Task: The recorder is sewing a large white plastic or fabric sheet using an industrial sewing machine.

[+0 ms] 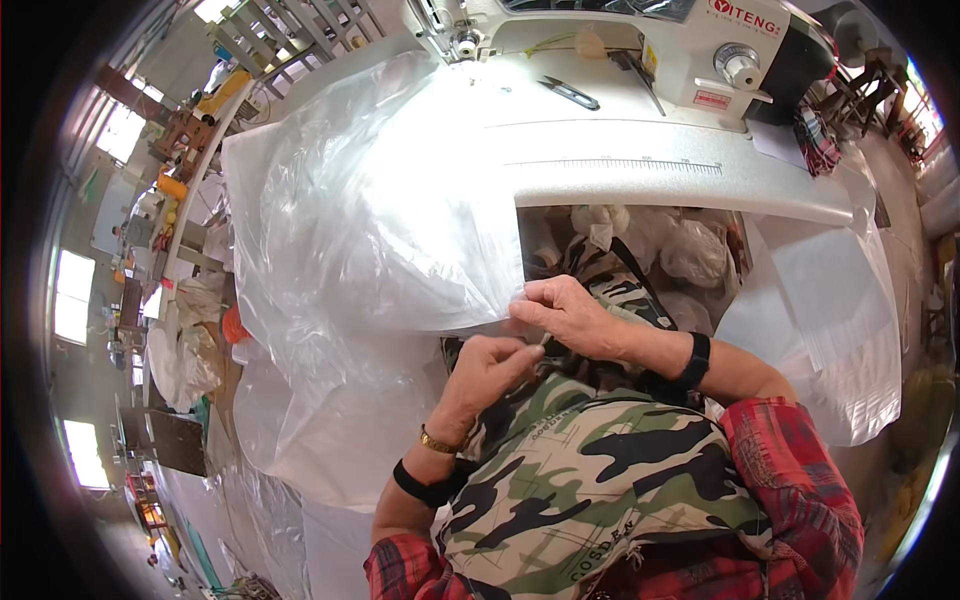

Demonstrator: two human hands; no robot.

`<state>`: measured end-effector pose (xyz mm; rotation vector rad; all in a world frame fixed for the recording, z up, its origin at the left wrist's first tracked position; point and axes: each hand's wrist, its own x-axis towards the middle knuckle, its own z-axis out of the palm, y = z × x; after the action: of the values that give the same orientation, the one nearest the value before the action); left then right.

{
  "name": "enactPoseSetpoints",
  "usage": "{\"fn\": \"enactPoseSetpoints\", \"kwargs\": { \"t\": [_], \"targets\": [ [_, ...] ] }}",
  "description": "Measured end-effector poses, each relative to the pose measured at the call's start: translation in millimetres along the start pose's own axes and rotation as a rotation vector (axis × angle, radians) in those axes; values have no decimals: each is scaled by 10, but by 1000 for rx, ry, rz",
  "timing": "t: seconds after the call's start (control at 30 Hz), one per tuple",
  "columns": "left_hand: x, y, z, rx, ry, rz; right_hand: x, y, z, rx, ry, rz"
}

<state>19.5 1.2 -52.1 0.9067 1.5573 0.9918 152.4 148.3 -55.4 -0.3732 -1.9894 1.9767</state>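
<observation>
Apparently partway along — with film [360, 240] spread over the left of the machine's bed [620, 143], reaching close to the presser foot [464, 46] and dropping in loose folds toward the floor side. Pinches the near corner of that film between thumb and fingers of the right hand [570, 315], nearer the body than the bed's front edge and just above the apron [600, 450]. Holds the left hand [488, 374] closed, fingertips together, just below that corner; cannot tell whether gripping a thin bit of film, a thread or nothing.

Seems done, going by the present layout: setting the film out and taking hold of its corner. Looks unfinished at the corner itself — kept in the fingers, well apart from the foot, so probably not being sewn at this moment. Cannot confirm any seam: too bright near the foot, too see-through along the edge to tell stitching from fold. Cannot tell, either, whether lying under the foot or only beside it.

Leaves snips [570, 94] lying on the bed, out of both hands. Shows more sheets [820, 310] hanging at the right, too; cannot tell whether finished or waiting.
</observation>
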Motion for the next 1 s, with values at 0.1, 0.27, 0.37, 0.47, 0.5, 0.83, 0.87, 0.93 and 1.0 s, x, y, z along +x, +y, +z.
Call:
{"fn": "enactPoseSetpoints", "kwargs": {
  "t": [0.1, 0.27, 0.37, 0.47, 0.5, 0.83, 0.87, 0.93, 1.0],
  "targets": [
    [-55, -154, -24, 129, -60, 32, -20, -86, 26, 101, -39, 69],
    [54, -214, 176, -871, -116, 114, -62, -237, 150, 73, 88, 40],
    [162, 119, 312, -1131, 17, 122, -59, -248, 139, -141, 141, -3],
    [316, 107, 298, -1040, 157, 61, -103, -202, 168, -390, 177, -46],
    [327, 74, 305, -1047, 160, 66, -103, -209, 165, -487, 197, -82],
    [305, 36, 363, -879, 508, 274, -65, -344, 154, -1047, 122, -218],
    [309, 49, 360, -900, 507, 302, -49, -373, 146, -1151, 50, -230],
    [336, 33, 331, -944, 491, 271, -25, -410, 141, -1254, -28, -234],
    [355, 10, 283, -988, 474, 241, 19, -430, 158, -1349, -103, -294]
  ]
}}
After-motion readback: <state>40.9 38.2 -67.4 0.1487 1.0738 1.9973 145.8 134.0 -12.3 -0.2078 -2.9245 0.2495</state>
